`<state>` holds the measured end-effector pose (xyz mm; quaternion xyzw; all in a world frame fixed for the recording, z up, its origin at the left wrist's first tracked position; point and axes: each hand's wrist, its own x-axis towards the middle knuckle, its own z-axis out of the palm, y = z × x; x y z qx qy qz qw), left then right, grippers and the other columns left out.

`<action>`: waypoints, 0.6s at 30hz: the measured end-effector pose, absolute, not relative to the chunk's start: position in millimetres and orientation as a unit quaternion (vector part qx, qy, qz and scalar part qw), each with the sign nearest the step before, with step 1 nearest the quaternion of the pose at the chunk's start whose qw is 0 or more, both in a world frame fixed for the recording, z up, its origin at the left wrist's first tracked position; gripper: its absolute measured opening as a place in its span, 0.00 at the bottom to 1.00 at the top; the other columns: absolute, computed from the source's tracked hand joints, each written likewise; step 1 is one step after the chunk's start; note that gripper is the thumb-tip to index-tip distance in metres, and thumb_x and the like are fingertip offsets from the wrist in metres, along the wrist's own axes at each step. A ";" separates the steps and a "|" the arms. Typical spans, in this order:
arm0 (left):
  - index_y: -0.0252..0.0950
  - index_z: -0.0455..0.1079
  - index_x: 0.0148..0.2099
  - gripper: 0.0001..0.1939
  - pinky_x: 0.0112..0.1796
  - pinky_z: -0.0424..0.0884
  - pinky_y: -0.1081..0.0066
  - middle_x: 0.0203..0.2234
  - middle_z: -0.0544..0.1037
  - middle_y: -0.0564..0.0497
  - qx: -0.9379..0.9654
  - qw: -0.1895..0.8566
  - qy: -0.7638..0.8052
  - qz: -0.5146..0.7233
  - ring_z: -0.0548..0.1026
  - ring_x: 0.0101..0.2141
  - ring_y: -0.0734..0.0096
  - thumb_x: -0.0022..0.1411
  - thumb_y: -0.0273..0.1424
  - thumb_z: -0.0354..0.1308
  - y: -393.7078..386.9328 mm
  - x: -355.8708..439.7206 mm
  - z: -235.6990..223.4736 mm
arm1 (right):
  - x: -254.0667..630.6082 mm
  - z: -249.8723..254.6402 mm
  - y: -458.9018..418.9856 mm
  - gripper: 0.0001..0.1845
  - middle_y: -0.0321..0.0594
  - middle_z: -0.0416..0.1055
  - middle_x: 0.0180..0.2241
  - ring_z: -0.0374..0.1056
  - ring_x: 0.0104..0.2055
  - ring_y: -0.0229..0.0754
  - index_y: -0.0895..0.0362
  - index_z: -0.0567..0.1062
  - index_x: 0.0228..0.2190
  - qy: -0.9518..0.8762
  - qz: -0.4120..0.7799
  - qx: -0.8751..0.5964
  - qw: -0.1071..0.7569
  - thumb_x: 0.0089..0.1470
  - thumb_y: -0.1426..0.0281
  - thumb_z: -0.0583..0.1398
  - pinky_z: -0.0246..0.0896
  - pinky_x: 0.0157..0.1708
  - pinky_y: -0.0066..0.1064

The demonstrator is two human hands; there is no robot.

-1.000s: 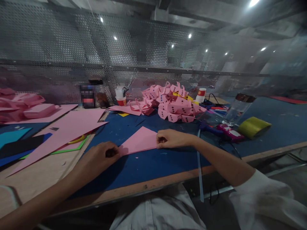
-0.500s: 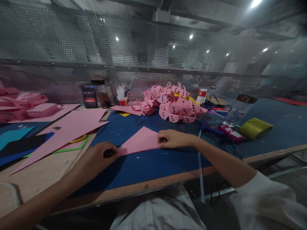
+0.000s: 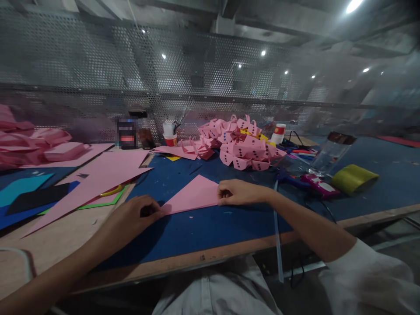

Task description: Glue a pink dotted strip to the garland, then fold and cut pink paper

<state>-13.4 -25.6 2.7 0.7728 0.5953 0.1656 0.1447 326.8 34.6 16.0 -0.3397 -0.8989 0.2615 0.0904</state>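
I have the pink sheet (image 3: pixel 193 196) flat on the blue surface of the counter (image 3: pixel 183 238), between my two hands, with one corner pointing away from me. My left hand (image 3: pixel 139 214) pinches its left corner, and my right hand (image 3: pixel 241 192) grips its right edge, the fingers curled in; whether the sheet is one layer or more, I can't tell from here. Beyond it I see a heap of pink paper shapes (image 3: pixel 247 151) with dark dots, a red-and-white cup (image 3: pixel 170 140) to the left of the heap and a paper cup (image 3: pixel 278 133) to the right. Past my right hand lie a magenta tool (image 3: pixel 320 186), a yellow-green roll (image 3: pixel 354 179) and a tilted clear jar (image 3: pixel 332 153). Over on the left, a large pink sheet with a pointed end (image 3: pixel 95 175) lies partly over green paper (image 3: pixel 113 201), near black paper (image 3: pixel 41 197) and teal paper (image 3: pixel 24 188)
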 end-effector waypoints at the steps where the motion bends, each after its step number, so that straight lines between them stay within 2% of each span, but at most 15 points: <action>1: 0.39 0.77 0.34 0.25 0.37 0.66 0.64 0.34 0.81 0.46 0.773 0.143 0.596 0.165 0.76 0.36 0.55 0.63 0.55 0.54 -25.7 -13.5 2.8 | 326.7 16.0 34.6 0.06 0.40 0.73 0.37 0.68 0.37 0.40 0.59 0.77 0.33 -0.899 0.263 -0.339 0.090 0.56 0.68 0.64 0.60 0.36 0.28; 18: 0.40 0.76 0.33 0.24 0.36 0.66 0.63 0.33 0.81 0.46 0.770 0.155 0.594 0.172 0.76 0.35 0.57 0.62 0.56 0.56 -17.0 -33.8 -12.9 | 327.0 12.1 35.3 0.06 0.39 0.73 0.37 0.68 0.36 0.39 0.58 0.77 0.33 -0.894 0.267 -0.348 0.095 0.56 0.68 0.64 0.60 0.35 0.28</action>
